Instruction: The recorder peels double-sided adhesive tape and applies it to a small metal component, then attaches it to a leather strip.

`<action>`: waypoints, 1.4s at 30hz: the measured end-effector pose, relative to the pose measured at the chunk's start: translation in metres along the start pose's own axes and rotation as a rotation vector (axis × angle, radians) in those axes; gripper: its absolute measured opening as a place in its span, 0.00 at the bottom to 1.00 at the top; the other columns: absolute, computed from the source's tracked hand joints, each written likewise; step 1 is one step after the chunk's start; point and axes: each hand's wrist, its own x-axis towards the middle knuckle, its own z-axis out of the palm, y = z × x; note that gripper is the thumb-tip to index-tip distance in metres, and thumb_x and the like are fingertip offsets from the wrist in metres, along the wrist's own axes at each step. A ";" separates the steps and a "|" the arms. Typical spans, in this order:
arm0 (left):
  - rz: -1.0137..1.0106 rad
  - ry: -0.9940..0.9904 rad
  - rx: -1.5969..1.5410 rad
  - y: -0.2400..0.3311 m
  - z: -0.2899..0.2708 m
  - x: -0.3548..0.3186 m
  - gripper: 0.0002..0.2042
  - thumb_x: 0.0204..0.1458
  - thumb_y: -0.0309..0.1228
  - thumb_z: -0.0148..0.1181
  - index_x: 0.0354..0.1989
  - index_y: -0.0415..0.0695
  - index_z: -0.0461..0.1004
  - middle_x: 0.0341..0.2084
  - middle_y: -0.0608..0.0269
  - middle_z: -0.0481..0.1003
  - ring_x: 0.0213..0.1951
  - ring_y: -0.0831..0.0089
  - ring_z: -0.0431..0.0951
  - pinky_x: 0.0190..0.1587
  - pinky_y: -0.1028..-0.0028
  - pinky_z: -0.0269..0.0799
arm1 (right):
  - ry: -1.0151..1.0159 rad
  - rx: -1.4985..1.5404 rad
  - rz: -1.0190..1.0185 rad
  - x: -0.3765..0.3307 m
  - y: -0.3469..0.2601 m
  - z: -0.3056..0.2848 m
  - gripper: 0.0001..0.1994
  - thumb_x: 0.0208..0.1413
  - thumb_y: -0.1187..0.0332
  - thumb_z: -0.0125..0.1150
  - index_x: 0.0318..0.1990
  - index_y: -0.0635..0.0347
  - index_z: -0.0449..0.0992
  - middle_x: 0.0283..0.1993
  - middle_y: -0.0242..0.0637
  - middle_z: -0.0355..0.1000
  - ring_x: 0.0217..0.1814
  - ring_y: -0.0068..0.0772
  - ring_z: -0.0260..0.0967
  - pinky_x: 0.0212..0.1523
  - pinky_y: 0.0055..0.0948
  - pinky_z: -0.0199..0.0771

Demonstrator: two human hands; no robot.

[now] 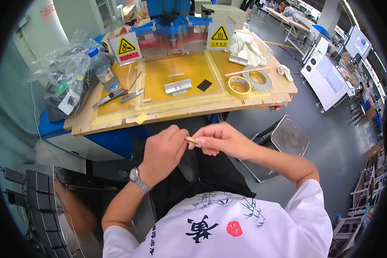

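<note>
Between left hand (165,148) and right hand (223,139), their closed fingers (207,130) hold a short tan stick (191,139).

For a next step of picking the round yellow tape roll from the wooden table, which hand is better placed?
Probably the right hand: it is nearer the yellow tape roll than the left hand, though it pinches a thin tan stick and would need freeing first.

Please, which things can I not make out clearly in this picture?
All in the head view:
Full length of the tan strip: covered by the left grip and right grip.
Contents of the dark bag: hidden by its wrapping.
Top of the blue machine: cut off by the upper edge.
</note>
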 end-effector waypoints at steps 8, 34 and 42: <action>0.029 0.036 0.037 -0.014 0.013 0.007 0.07 0.57 0.23 0.74 0.42 0.43 0.83 0.29 0.58 0.76 0.28 0.58 0.80 0.30 0.63 0.75 | 0.007 0.013 -0.099 0.006 0.012 -0.014 0.16 0.83 0.59 0.58 0.54 0.64 0.85 0.32 0.24 0.73 0.33 0.15 0.66 0.36 0.22 0.66; -0.291 0.226 -0.195 0.000 0.016 -0.008 0.07 0.62 0.16 0.71 0.46 0.37 0.86 0.34 0.62 0.80 0.29 0.73 0.82 0.32 0.78 0.77 | 0.007 0.083 -0.257 0.008 0.023 -0.004 0.20 0.81 0.60 0.60 0.66 0.69 0.79 0.37 0.32 0.78 0.41 0.22 0.75 0.51 0.30 0.78; -0.812 0.084 -1.049 0.000 0.021 -0.018 0.10 0.72 0.30 0.65 0.41 0.36 0.85 0.20 0.70 0.73 0.18 0.82 0.72 0.22 0.78 0.64 | -0.036 0.290 -0.328 0.010 0.042 -0.001 0.25 0.80 0.60 0.62 0.74 0.67 0.73 0.44 0.34 0.79 0.50 0.27 0.79 0.62 0.34 0.80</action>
